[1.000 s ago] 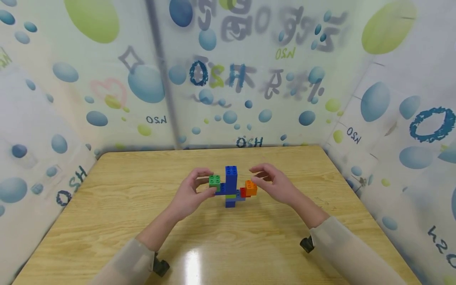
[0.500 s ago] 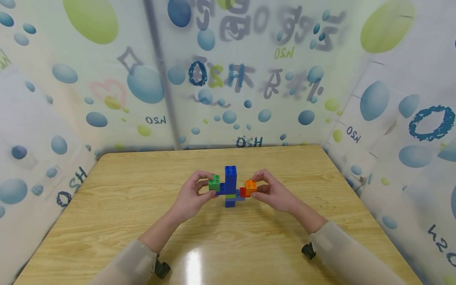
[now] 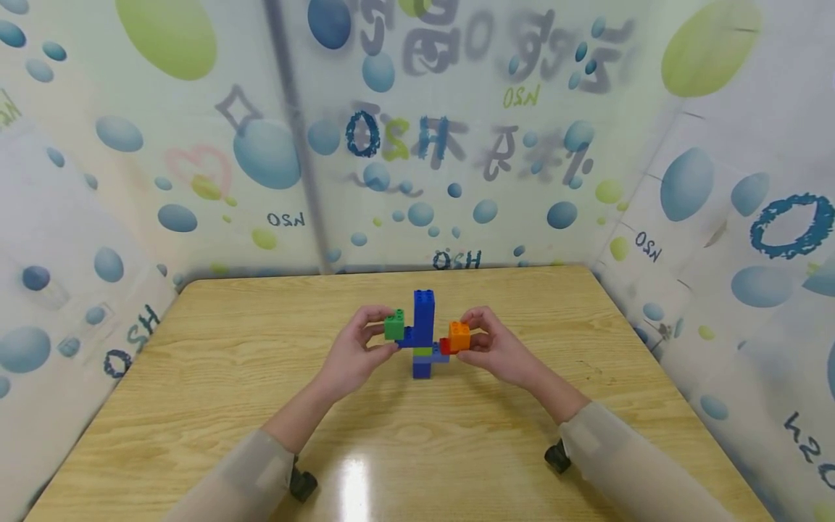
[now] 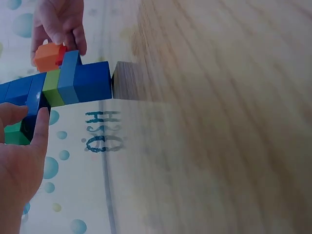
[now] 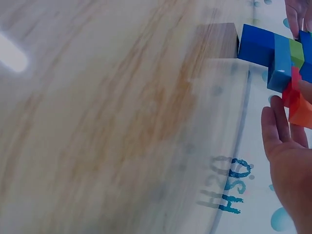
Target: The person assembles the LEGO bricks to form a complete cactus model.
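Observation:
A building block tower [image 3: 424, 319] stands mid-table, with a dark blue base block [image 4: 92, 82], a light blue crosspiece [image 4: 68, 78] and a lime layer. Its tall blue column leans slightly away from me. On the left arm sits a green block [image 3: 394, 326]; on the right an orange block [image 3: 459, 336] tops a red one [image 3: 445, 346]. My left hand [image 3: 355, 353] grips the tower around the green block, thumb at the blue arm beneath it. My right hand [image 3: 499, 344] pinches the orange block, thumb in front and fingers behind.
The wooden table [image 3: 261, 326] has a glossy top that reflects the base block. Printed curtain walls [image 3: 417, 181] enclose its back and sides. Small black devices [image 3: 302, 484] are strapped under both wrists.
My right hand has closed its fingers and thumb on the orange block. The tower's upper part has since shifted up in the head view and tipped back, its base staying nearly in place.

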{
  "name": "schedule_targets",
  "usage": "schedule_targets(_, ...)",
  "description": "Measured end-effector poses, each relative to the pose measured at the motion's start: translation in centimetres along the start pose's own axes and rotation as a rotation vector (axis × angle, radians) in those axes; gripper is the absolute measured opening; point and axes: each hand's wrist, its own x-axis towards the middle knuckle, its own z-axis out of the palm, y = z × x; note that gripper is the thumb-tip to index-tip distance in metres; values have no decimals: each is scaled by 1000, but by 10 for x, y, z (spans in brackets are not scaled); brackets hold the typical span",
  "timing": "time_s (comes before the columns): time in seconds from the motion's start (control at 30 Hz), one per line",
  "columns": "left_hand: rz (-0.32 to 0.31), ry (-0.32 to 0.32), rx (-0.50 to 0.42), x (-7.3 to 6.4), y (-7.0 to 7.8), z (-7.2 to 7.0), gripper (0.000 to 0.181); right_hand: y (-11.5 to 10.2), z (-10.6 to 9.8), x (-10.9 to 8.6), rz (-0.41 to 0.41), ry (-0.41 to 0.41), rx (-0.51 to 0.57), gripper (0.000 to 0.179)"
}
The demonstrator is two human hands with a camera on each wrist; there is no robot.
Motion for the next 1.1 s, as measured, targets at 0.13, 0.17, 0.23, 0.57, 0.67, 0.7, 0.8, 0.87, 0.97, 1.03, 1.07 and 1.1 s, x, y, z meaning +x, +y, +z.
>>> schedule_targets(0.13,-9,6,16,6,-3,-2,62,3,2,4,-4,13,-8,64)
schedule_targets(0.17,-15,8,18,8,-4,-2,64,4,3,6,-5,14,-10,65)
schedule_targets(0.23,-30,12,20,10,-6,-3,66,6,4,8,-1,21,-15,67)
schedule_targets(0.57,-78,21,38,24,-13,-4,78,9,6,20,55,73,-54,68)
schedule_targets(0.67,-97,23,46,27,-16,-4,80,12,6,22,77,86,-59,69)
schedule_targets(0.7,-103,24,49,28,-17,-4,80,13,5,22,83,90,-64,69)
schedule_targets(0.8,-127,31,62,31,-19,-4,81,14,4,23,93,92,-81,67)
schedule_targets(0.87,-140,36,81,32,-20,-4,81,15,3,24,101,93,-92,66)
schedule_targets(0.97,-164,44,108,34,-23,-4,81,16,2,25,116,97,-104,65)
schedule_targets(1.03,-181,44,130,36,-25,-4,81,16,1,26,124,96,-117,64)
schedule_targets(1.07,-190,44,140,37,-26,-4,80,16,1,26,131,95,-123,63)
schedule_targets(1.1,-202,44,147,38,-26,-4,80,17,1,27,139,94,-131,63)
